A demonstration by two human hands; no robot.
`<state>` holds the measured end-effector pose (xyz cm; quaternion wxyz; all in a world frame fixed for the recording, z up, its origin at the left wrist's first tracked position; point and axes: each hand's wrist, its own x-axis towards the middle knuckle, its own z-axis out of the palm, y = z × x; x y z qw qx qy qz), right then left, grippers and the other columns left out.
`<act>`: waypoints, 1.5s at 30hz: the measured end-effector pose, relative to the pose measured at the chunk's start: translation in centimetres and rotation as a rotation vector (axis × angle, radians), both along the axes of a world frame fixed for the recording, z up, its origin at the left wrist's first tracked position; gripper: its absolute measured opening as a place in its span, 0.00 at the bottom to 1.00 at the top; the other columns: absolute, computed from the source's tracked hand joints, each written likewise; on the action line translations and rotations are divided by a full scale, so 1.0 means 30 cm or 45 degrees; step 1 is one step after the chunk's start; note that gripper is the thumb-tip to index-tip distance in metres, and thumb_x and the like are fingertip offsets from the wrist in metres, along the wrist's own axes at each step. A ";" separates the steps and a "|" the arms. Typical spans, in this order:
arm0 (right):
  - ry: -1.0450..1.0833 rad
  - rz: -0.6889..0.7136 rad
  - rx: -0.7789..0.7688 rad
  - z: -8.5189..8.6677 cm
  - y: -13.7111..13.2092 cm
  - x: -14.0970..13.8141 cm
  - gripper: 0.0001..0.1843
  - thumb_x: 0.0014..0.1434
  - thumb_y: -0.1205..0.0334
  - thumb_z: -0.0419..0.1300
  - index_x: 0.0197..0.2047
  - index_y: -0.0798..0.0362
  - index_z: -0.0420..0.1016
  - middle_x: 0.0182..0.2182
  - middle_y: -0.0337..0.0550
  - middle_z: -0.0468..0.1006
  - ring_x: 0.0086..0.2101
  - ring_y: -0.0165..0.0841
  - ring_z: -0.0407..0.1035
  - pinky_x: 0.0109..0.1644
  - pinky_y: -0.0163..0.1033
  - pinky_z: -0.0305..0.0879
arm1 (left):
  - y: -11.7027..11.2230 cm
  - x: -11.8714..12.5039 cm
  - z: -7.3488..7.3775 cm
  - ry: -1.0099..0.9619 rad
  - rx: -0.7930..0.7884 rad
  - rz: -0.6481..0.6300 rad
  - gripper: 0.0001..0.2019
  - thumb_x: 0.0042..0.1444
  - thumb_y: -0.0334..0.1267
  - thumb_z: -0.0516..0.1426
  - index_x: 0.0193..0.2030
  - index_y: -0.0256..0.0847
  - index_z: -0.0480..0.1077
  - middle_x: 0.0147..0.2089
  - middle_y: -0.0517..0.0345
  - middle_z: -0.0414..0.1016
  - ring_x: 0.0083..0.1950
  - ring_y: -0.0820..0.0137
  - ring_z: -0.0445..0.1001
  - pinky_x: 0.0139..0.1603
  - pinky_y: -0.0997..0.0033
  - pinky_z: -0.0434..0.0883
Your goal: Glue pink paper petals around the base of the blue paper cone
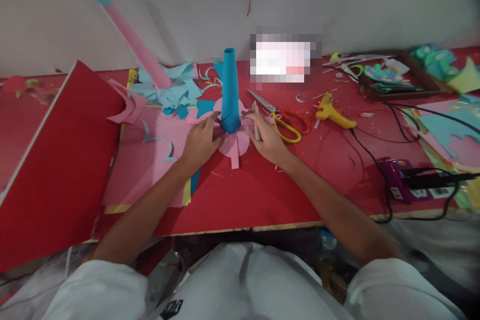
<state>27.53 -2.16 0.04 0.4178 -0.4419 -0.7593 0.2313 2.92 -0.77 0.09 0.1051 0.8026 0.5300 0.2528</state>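
A blue paper tube (230,85) stands upright on a pink petal-shaped paper piece (240,147), which has a loose strip toward me. My left hand (202,141) rests on the left of the tube's base, its fingers stretched and apart, with thumb and forefinger at the base. On the other side my right hand (269,139) has its fingertips on the pink paper near the base. A pale, pen-like stick (257,122) is tucked between the right fingers. Scissors (283,116) with red and yellow handles lie just beyond my right hand.
A yellow glue gun (335,111) with a black cord lies to the right, before a tray (403,92) of paper scraps. A tall pink tube (137,42) leans at back left. Pink sheets (150,175) and a raised red board (67,160) are left.
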 end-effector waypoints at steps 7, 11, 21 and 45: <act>0.090 -0.201 0.024 0.024 -0.023 0.017 0.11 0.76 0.53 0.52 0.49 0.45 0.74 0.44 0.47 0.86 0.46 0.44 0.80 0.56 0.53 0.74 | -0.012 -0.008 0.014 0.084 0.201 -0.149 0.13 0.73 0.44 0.55 0.44 0.41 0.79 0.43 0.49 0.80 0.44 0.59 0.80 0.47 0.59 0.75; -0.070 0.013 -0.066 -0.014 -0.031 -0.016 0.13 0.74 0.53 0.55 0.55 0.46 0.75 0.49 0.50 0.84 0.51 0.45 0.78 0.59 0.54 0.74 | -0.011 -0.012 0.005 0.166 0.148 -0.406 0.14 0.74 0.38 0.53 0.47 0.42 0.81 0.46 0.49 0.83 0.47 0.60 0.82 0.47 0.60 0.76; -0.022 -0.007 -0.039 0.008 -0.042 -0.017 0.19 0.75 0.48 0.53 0.60 0.45 0.77 0.49 0.50 0.85 0.52 0.47 0.78 0.62 0.57 0.73 | -0.011 -0.024 -0.011 0.205 0.192 -0.530 0.17 0.75 0.35 0.49 0.55 0.42 0.80 0.50 0.49 0.84 0.50 0.62 0.83 0.50 0.63 0.78; 0.159 0.150 -0.323 -0.017 0.009 -0.034 0.09 0.66 0.56 0.62 0.43 0.51 0.80 0.36 0.42 0.84 0.31 0.32 0.74 0.37 0.40 0.66 | -0.003 -0.040 -0.031 0.175 0.355 -0.561 0.15 0.65 0.28 0.53 0.45 0.41 0.83 0.43 0.57 0.88 0.38 0.69 0.85 0.34 0.72 0.73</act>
